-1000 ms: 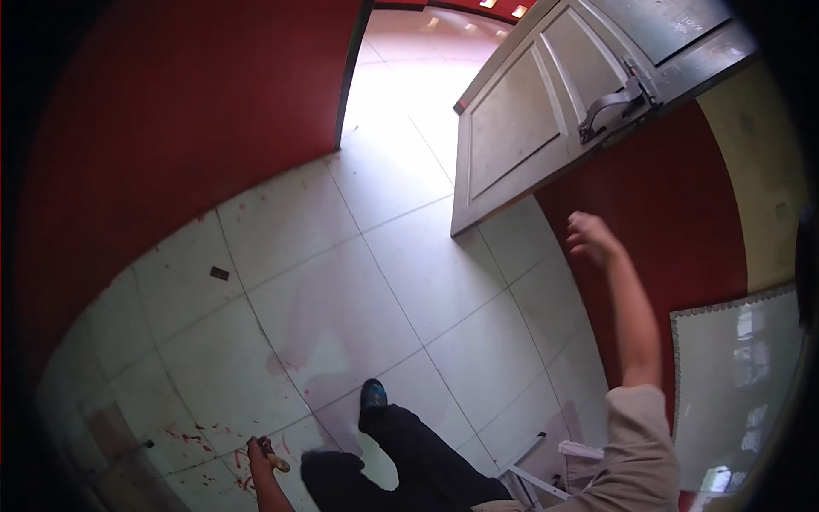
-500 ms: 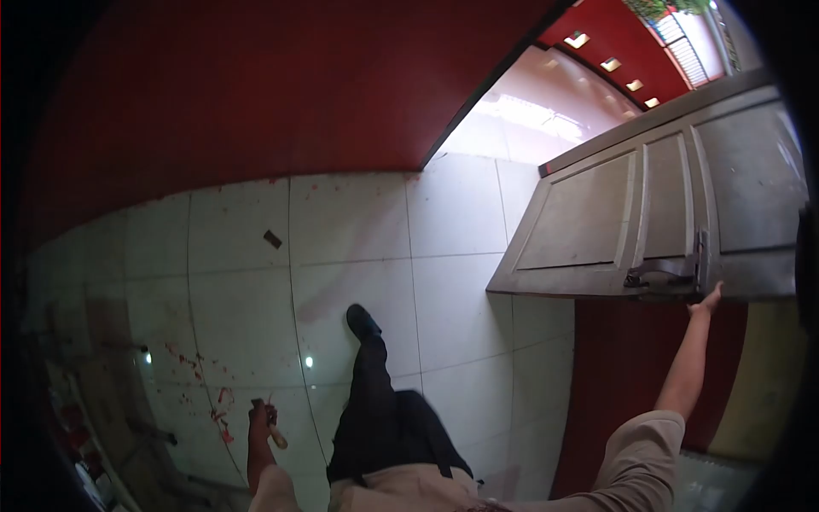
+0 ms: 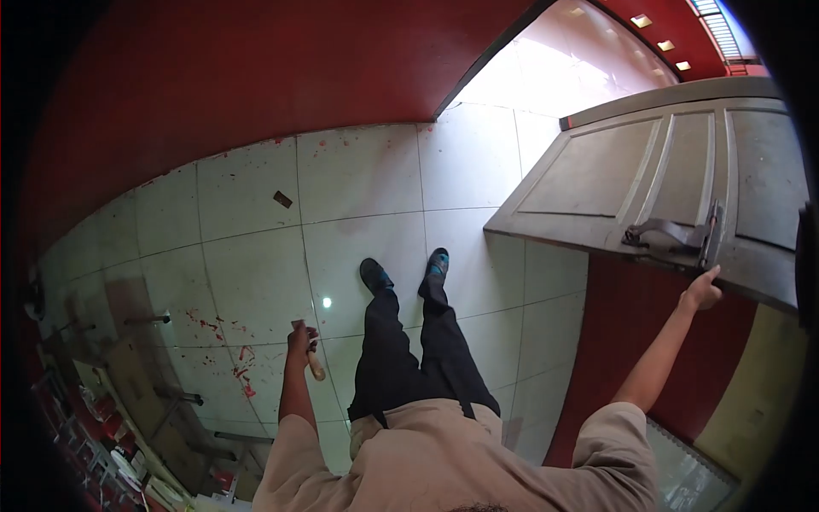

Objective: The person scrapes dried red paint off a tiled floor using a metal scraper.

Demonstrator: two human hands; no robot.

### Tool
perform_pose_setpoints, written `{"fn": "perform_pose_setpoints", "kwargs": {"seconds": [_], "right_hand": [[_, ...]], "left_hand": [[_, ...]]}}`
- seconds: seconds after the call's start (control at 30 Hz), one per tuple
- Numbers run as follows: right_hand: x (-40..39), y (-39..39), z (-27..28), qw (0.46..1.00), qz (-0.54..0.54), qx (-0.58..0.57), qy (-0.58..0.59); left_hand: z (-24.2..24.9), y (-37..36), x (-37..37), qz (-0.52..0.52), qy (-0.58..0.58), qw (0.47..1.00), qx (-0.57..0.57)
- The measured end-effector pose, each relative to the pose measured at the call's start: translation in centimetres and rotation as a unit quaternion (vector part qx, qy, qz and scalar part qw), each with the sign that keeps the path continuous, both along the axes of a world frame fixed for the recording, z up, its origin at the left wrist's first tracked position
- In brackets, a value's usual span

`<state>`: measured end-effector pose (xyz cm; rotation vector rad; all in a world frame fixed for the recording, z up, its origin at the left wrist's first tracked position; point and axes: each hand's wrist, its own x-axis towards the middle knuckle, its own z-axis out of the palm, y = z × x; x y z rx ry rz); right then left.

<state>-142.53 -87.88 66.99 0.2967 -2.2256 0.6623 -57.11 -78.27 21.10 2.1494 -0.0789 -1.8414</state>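
My left hand (image 3: 301, 341) hangs beside my left leg, closed around a wooden-handled scraper (image 3: 316, 367). The handle sticks out below the fist, and a small flat end shows above it. Out to the right, my right hand (image 3: 703, 291) grips the edge of a panelled door (image 3: 589, 183), just below its dark pull handle (image 3: 668, 234). The door stands ajar beside a bright doorway. Part of the right hand's grip is hidden behind the door edge.
Red flakes (image 3: 245, 367) lie scattered on the tiled floor (image 3: 358, 179). A small dark rectangular piece (image 3: 282, 200) rests near the red wall (image 3: 256, 68). Metal-legged furniture (image 3: 162, 384) crowds the lower left. A red wall section (image 3: 618, 333) stands behind the door.
My view has tilted, and both feet now show side by side. The left hand with the scraper appears higher and farther right. My right hand stays on the door's edge.
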Motion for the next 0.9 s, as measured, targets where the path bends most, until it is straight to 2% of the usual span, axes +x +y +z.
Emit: {"fn": "perform_pose_setpoints", "kwargs": {"seconds": [0.07,0.13,0.27,0.33,0.4,0.5,0.6,0.7,0.8,0.87,0.9], "right_hand": [[0.1,-0.3,-0.2,0.999,-0.003,0.039,0.01],[3.0,-1.6,0.6,0.998,0.05,0.023,-0.012],[5.3,-6.8,0.2,0.986,0.157,0.004,0.046],[8.8,-11.8,0.9,0.948,0.286,-0.046,0.133],[11.7,-16.0,1.6,0.943,0.298,-0.013,0.148],[12.9,-19.2,3.2,0.845,0.472,-0.033,0.251],[12.7,-22.2,3.1,0.83,0.477,-0.036,0.287],[13.4,-25.2,3.2,0.827,0.472,0.013,0.303],[13.6,-29.0,2.0,0.83,0.5,-0.077,0.236],[12.9,-30.9,1.4,0.853,0.466,-0.029,0.233],[14.9,-31.0,1.7,0.847,0.475,-0.061,0.229]], "left_hand": [[1.6,-0.1,-1.6,-0.013,-0.006,1.0,-0.007],[1.5,1.0,-2.4,-0.005,-0.004,1.0,-0.015],[1.0,2.5,-3.5,-0.015,-0.002,1.0,0.002],[0.1,2.4,-3.1,-0.025,0.014,0.999,0.022],[0.1,1.7,-3.2,-0.029,0.011,0.999,0.033],[0.5,1.8,-3.9,-0.036,0.008,0.999,0.033],[0.4,2.0,-4.6,-0.037,0.012,0.999,0.031],[0.1,1.8,-5.1,-0.036,0.017,0.998,0.039],[1.0,1.5,-6.2,-0.034,0.004,0.999,0.03],[-0.5,3.3,-6.1,0.017,0.034,0.998,-0.049],[-1.7,4.8,-5.8,0.041,0.041,0.994,-0.09]]}}
